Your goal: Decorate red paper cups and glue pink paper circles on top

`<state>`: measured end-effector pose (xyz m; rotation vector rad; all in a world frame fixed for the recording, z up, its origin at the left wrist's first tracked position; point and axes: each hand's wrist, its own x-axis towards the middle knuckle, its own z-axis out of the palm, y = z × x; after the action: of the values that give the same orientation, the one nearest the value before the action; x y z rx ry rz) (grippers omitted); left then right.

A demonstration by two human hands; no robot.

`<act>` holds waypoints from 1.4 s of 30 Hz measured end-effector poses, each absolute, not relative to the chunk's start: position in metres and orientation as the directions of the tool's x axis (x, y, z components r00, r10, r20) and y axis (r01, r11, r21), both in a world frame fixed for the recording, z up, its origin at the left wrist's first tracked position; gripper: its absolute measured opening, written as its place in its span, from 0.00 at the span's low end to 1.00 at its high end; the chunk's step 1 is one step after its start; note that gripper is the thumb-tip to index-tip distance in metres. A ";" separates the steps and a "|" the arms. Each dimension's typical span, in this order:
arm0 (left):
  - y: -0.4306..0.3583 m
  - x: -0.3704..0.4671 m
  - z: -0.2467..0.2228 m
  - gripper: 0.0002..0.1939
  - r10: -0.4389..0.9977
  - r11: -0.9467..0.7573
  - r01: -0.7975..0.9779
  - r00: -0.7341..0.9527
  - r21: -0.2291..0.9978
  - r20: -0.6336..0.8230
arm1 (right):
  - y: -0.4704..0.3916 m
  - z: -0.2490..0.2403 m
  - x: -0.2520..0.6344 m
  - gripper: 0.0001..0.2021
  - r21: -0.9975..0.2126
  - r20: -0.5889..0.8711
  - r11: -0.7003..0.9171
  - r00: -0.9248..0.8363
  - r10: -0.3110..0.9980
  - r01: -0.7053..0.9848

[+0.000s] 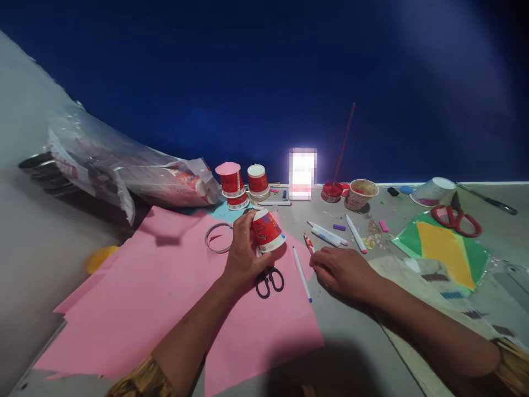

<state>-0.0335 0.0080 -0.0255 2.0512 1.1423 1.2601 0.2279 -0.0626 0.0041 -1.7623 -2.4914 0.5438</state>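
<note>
In the head view my left hand point(241, 248) is closed around a red paper cup with a white base point(264, 225), which it holds upside down and slightly tilted. Below the cup lie black-handled scissors point(269, 282), their blades hidden under the hand and cup. My right hand point(341, 270) rests low over the grey table, its fingers curled around the near end of a slim red-and-white pen-like thing point(308, 242); its exact kind is not clear. Between the two hands lies a white marker with a blue tip point(302, 274). Large pink paper sheets point(165, 298) spread beneath my left hand.
Stacked red cups point(230, 182) and another upturned cup point(258, 181) stand at the back. Several markers point(328, 234), a stained cup point(362, 193), a red paint pot with a stick point(332, 191) and red-handled scissors point(457, 219) lie rightward. A plastic bag point(165, 176) sits left.
</note>
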 end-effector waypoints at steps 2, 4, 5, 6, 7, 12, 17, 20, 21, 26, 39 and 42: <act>0.007 -0.034 -0.026 0.48 0.845 -0.535 0.398 0.237 0.745 0.480 | -0.064 0.005 0.229 0.12 -0.320 -0.143 0.297 -0.356 0.923 0.899; 0.007 -0.035 -0.026 0.48 0.846 -0.534 0.390 0.250 0.750 0.472 | -0.064 0.006 0.231 0.12 -0.363 -0.093 0.309 -0.364 0.927 0.879; 0.006 -0.035 -0.026 0.48 0.844 -0.536 0.388 0.258 0.750 0.470 | -0.065 0.005 0.232 0.12 -0.391 -0.064 0.323 -0.376 0.925 0.862; 0.006 -0.035 -0.026 0.48 0.843 -0.537 0.385 0.264 0.750 0.468 | -0.065 0.005 0.233 0.12 -0.419 -0.036 0.344 -0.394 0.919 0.840; 0.006 -0.035 -0.025 0.49 0.844 -0.536 0.382 0.266 0.752 0.466 | -0.065 0.004 0.234 0.13 -0.443 -0.012 0.370 -0.418 0.908 0.816; 0.003 -0.035 -0.023 0.49 0.863 -0.502 0.352 0.260 0.790 0.433 | -0.063 -0.006 0.236 0.18 -0.465 0.038 0.479 -0.524 0.851 0.744; 0.001 -0.033 -0.018 0.49 0.869 -0.487 0.329 0.274 0.809 0.412 | -0.062 -0.012 0.238 0.09 -0.467 0.283 0.500 -0.412 0.866 0.730; 0.000 -0.033 -0.015 0.48 0.858 -0.506 0.340 0.290 0.793 0.423 | -0.065 -0.011 0.240 0.08 -0.460 0.426 0.466 -0.273 0.863 0.756; -0.001 -0.032 -0.015 0.48 0.855 -0.512 0.346 0.292 0.786 0.428 | -0.065 -0.011 0.241 0.09 -0.448 0.444 0.461 -0.257 0.859 0.766; -0.001 -0.032 -0.015 0.48 0.853 -0.521 0.375 0.265 0.767 0.449 | -0.062 -0.013 0.241 0.10 -0.311 0.347 0.472 -0.364 0.864 0.825; -0.001 -0.031 -0.017 0.49 0.856 -0.517 0.404 0.247 0.755 0.454 | -0.073 0.008 0.220 0.15 -0.270 0.037 0.599 -0.613 0.789 0.754; -0.001 -0.031 -0.018 0.50 0.837 -0.548 0.419 0.273 0.724 0.475 | -0.076 0.007 0.210 0.12 -0.225 0.004 0.634 -0.650 0.760 0.739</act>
<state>-0.0311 -0.0009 -0.0178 2.0876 1.1297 1.2068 0.2105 -0.0764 0.0074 -1.2648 -2.7500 0.3112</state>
